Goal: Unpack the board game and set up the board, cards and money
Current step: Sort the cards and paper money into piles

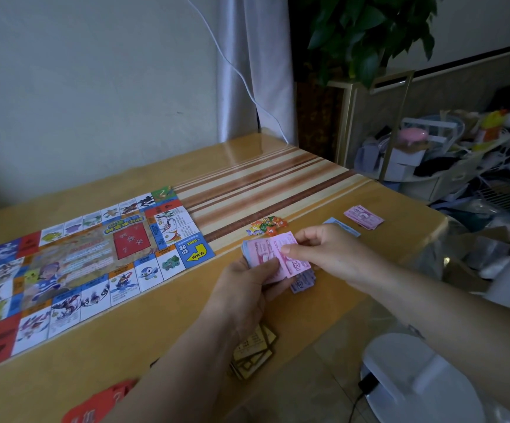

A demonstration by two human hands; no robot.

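Observation:
The colourful game board (pixel 73 264) lies unfolded flat on the left of the wooden table (pixel 162 340). My left hand (pixel 247 288) grips a stack of paper money (pixel 258 251) just right of the board's corner. My right hand (pixel 324 251) pinches the top pink 1000 note (pixel 290 261) of that stack. A purple-blue note (pixel 304 282) sticks out beneath. A small pile of pink notes (pixel 363 216) and a light blue note (pixel 342 225) lie further right. Gold-edged cards (pixel 255 352) lie under my left forearm. Red cards (pixel 101 404) sit at the near edge.
Small colourful star-shaped tokens (pixel 266 226) lie beyond my hands. A white fan base (pixel 418 383) with a cable stands on the floor at the right. Cluttered bags and boxes (pixel 461 154) and a plant (pixel 366 35) fill the far right. A white cable (pixel 241 74) hangs along the wall.

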